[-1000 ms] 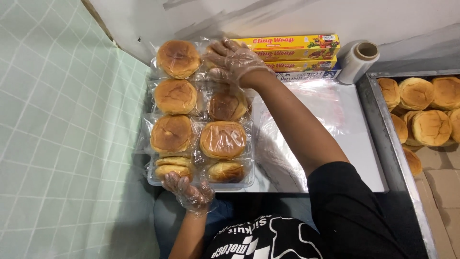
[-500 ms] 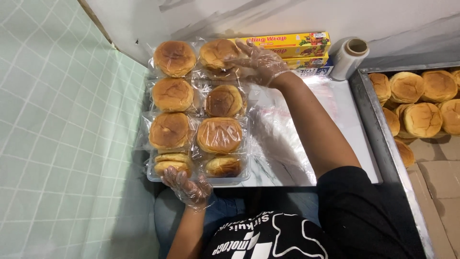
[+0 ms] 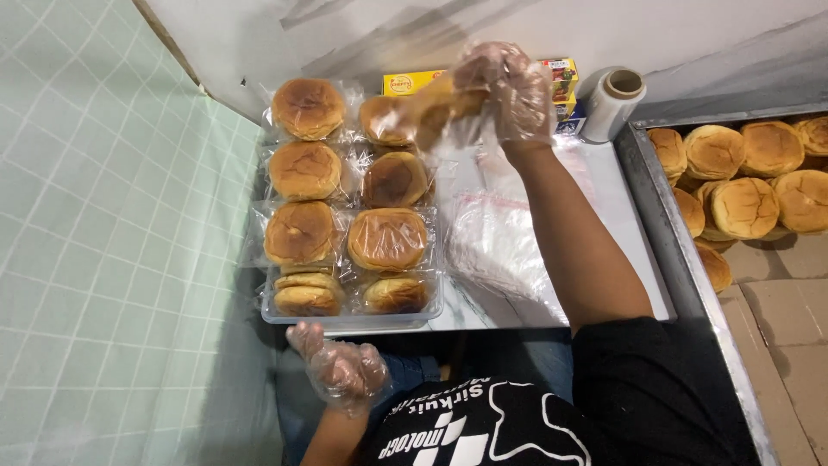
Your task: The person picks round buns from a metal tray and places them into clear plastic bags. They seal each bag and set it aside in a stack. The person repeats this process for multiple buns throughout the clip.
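Right hand: the gloved right hand (image 3: 504, 91), upper centre of the frame, is closed around a wrapped bun (image 3: 435, 108) and holds it lifted just above the far right corner of the clear tray (image 3: 345, 321).
Left hand: the gloved left hand (image 3: 341, 371), bottom centre, hangs loosely curled just below the tray's near edge, gripping nothing.
Tray: two columns of wrapped buns fill it; the far-right wrapped bun in the tray (image 3: 386, 121) lies partly under the lifted one.
Tabletop: the steel tabletop (image 3: 621, 216) carries a heap of clear plastic bags (image 3: 500, 237), boxes of cling film (image 3: 483, 79) along the far wall and a roll of clear film (image 3: 612, 102) at upper right.
Right of frame: unwrapped buns (image 3: 742, 185) piled in a bin beyond the tabletop's edge.
Handling judgement: a soft bun in thin film calls for a light, even grip at the sides, kept level so the wrap stays closed and neighbouring buns are not squashed.
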